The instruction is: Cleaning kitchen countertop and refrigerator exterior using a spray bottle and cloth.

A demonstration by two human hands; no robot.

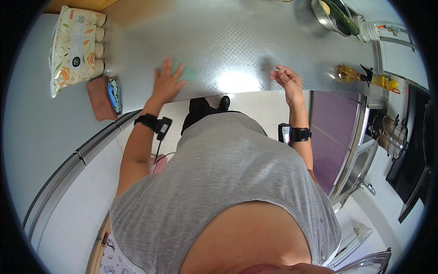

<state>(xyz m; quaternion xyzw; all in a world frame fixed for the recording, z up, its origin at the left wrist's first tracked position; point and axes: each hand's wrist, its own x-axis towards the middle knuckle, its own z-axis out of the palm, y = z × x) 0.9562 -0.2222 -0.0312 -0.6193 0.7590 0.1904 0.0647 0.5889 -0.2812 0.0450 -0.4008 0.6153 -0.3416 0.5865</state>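
Note:
My left hand [167, 81] is at the front part of a patterned metal countertop [219, 44], palm down with fingers spread. Beside and partly behind its fingers is a faint green patch [188, 72], too blurred to tell whether it is a cloth or a reflection. I see nothing gripped in that hand. Over the counter's front edge, farther right, my right hand [289, 80] has loosely bent fingers with small gaps, and no object shows in it. A dark shadow or reflection lies on the metal near its fingertips.
Left stand a plastic pack of paper cups [75, 48], a brown cloth [101, 98] and folded blue-green cloths [114, 95]. At right are a metal bowl [321, 17], a cucumber [344, 20], stacked white dishes [369, 30], a spray bottle [349, 74] and a yellow bottle [386, 83].

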